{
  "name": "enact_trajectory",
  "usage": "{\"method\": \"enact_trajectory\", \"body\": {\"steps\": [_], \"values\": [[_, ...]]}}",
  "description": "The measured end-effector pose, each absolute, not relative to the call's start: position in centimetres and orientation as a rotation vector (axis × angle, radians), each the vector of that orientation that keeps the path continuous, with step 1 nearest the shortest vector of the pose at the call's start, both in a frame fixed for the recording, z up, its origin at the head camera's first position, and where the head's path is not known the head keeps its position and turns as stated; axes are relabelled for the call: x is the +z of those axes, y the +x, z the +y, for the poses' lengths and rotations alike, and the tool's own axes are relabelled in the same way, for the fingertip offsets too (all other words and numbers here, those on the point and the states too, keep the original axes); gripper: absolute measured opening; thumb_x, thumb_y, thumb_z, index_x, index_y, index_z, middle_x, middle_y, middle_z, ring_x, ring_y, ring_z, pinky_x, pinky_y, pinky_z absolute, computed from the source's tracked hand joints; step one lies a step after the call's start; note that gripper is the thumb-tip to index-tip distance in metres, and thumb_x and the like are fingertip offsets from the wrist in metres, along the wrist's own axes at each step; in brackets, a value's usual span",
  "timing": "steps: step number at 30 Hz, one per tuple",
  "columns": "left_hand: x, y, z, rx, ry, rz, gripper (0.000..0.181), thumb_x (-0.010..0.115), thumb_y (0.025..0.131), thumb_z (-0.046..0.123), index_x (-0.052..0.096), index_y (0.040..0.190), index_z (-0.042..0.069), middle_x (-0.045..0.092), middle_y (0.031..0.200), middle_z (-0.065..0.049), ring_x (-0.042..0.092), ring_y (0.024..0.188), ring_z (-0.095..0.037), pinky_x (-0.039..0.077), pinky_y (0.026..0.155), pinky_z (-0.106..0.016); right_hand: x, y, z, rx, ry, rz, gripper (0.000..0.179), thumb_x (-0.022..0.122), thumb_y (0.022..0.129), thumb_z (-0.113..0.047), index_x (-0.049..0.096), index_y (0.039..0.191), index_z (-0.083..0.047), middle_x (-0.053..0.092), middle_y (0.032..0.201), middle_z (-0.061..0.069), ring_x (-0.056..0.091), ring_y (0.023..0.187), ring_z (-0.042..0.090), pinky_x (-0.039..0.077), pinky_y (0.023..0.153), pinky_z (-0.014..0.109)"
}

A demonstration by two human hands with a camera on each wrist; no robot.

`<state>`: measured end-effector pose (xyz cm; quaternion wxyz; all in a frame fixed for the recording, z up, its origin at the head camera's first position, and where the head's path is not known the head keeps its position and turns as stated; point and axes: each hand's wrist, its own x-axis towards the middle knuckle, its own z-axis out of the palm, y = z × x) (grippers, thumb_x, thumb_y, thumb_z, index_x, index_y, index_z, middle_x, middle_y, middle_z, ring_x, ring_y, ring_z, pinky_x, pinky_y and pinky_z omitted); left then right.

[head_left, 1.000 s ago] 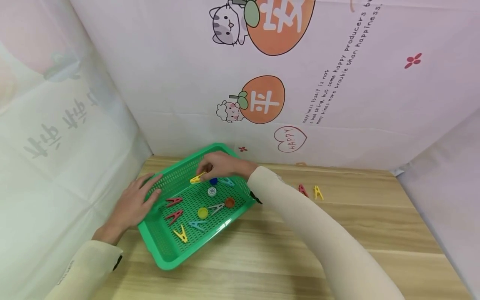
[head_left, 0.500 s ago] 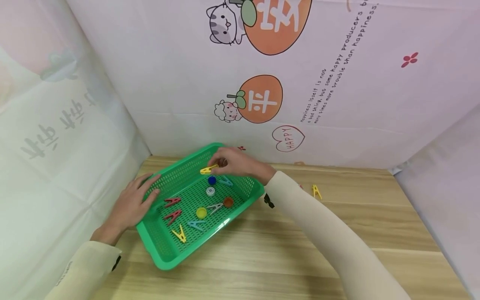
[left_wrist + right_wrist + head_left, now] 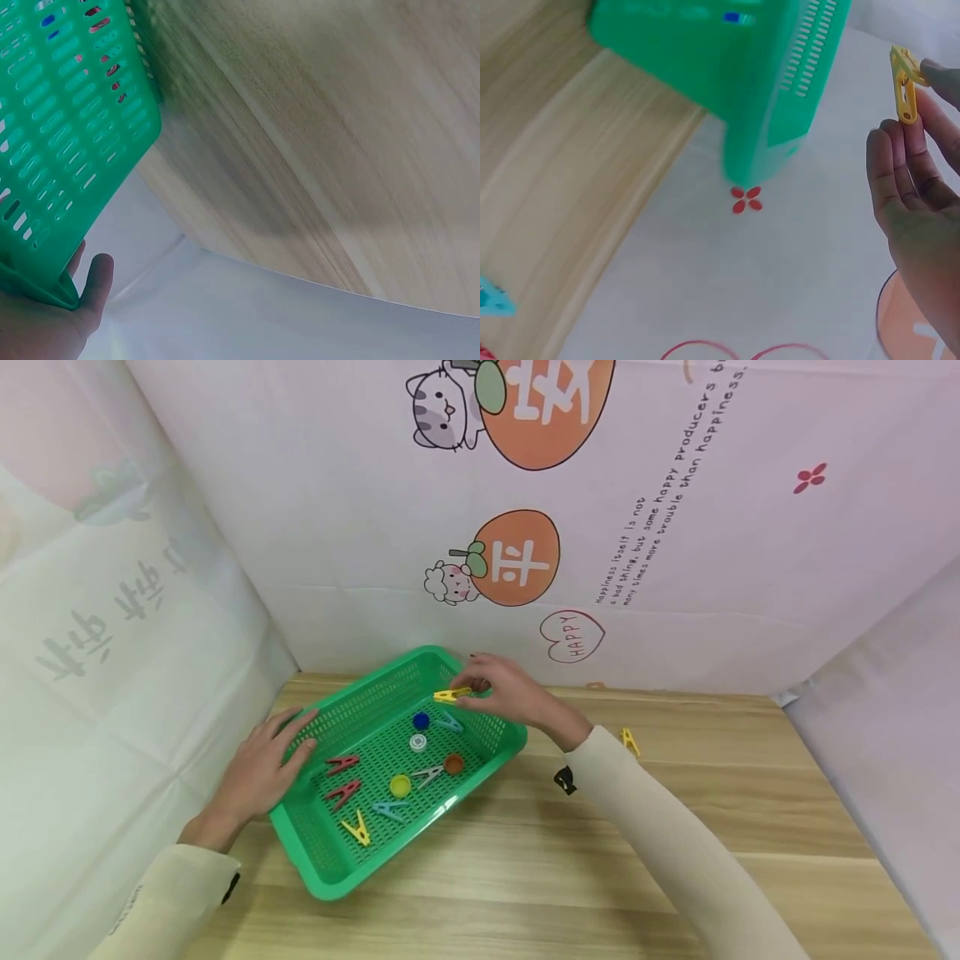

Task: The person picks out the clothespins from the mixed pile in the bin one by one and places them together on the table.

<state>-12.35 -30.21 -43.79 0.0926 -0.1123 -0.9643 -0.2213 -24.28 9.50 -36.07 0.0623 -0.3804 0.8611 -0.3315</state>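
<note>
In the head view my left hand (image 3: pixel 258 768) rests over the left end of a green plastic basket (image 3: pixel 442 804), its fingers lying straight across the rim. The left wrist view shows its thumb beside the basket's corner. My right hand (image 3: pixel 512 692) pinches a yellow clothespin (image 3: pixel 450 695) between thumb and fingers above the basket's far right part. That clothespin also shows in the right wrist view. Inside the basket lie two red clothespins (image 3: pixel 343 794), a yellow clothespin (image 3: pixel 357 828), two blue clothespins (image 3: pixel 388 811), a grey clothespin (image 3: pixel 428 775) and several round caps, including a yellow cap (image 3: pixel 401 786).
Another yellow clothespin (image 3: pixel 629 741) lies on the wooden table (image 3: pixel 720 802) right of the basket. A light blue piece (image 3: pixel 493 298) shows at the right wrist view's edge. Printed white sheets (image 3: pixel 345 527) enclose the table at the back and sides.
My right hand has moved right across the basket, keeping the yellow clothespin pinched. Its forearm now covers the red clothespin on the table. My left hand stays on the rim.
</note>
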Motion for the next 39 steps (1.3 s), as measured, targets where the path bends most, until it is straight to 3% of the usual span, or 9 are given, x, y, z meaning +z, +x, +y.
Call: {"method": "enact_trajectory", "body": {"steps": [11,25,31,34,39], "values": [[-43.7,-12.3,-30.2,-0.658,-0.336,-2.859,0.053,0.050,0.117,0.034,0.049,0.163,0.008,0.043,0.165,-0.028,0.044,0.145,-0.057,0.039,0.111,-0.079,-36.4,-22.7,13.9,-1.121,-0.999,2.734,0.025,0.081,0.101,-0.021,0.081,0.124,-0.010,0.070,0.112,0.004,0.066,0.103,0.021,0.063,0.098,0.044],[-44.0,-12.5,-30.4,-0.646,-0.342,-2.861,0.053,0.049,0.117,0.035,0.048,0.163,0.009,0.042,0.166,-0.028,0.043,0.146,-0.057,0.039,0.111,-0.079,-38.7,-20.3,18.8,-1.234,-0.757,2.857,0.026,0.081,0.100,-0.014,0.081,0.124,-0.005,0.070,0.113,0.013,0.069,0.103,0.027,0.065,0.096,0.052],[-44.0,-12.5,-30.4,-0.644,-0.334,-2.868,0.053,0.049,0.117,0.034,0.048,0.164,0.009,0.042,0.166,-0.028,0.044,0.145,-0.057,0.039,0.111,-0.079,-40.2,-19.8,21.0,-1.259,-0.697,2.920,0.026,0.081,0.100,-0.013,0.080,0.124,-0.002,0.070,0.112,0.013,0.067,0.104,0.029,0.065,0.097,0.050],[-44.0,-12.4,-30.4,-0.644,-0.333,-2.868,0.053,0.049,0.117,0.034,0.048,0.164,0.009,0.042,0.166,-0.028,0.044,0.145,-0.057,0.039,0.111,-0.079,-40.8,-19.6,22.3,-1.262,-0.644,2.948,0.027,0.080,0.101,-0.014,0.079,0.125,-0.001,0.070,0.123,0.016,0.070,0.105,0.030,0.065,0.096,0.046],[-44.0,-12.4,-30.4,-0.647,-0.338,-2.861,0.053,0.049,0.117,0.034,0.049,0.163,0.008,0.042,0.166,-0.028,0.044,0.144,-0.057,0.040,0.110,-0.079,-41.8,-19.0,24.6,-1.276,-0.540,2.997,0.028,0.078,0.103,-0.017,0.078,0.128,-0.003,0.069,0.130,0.020,0.074,0.105,0.033,0.063,0.082,0.022]]}}
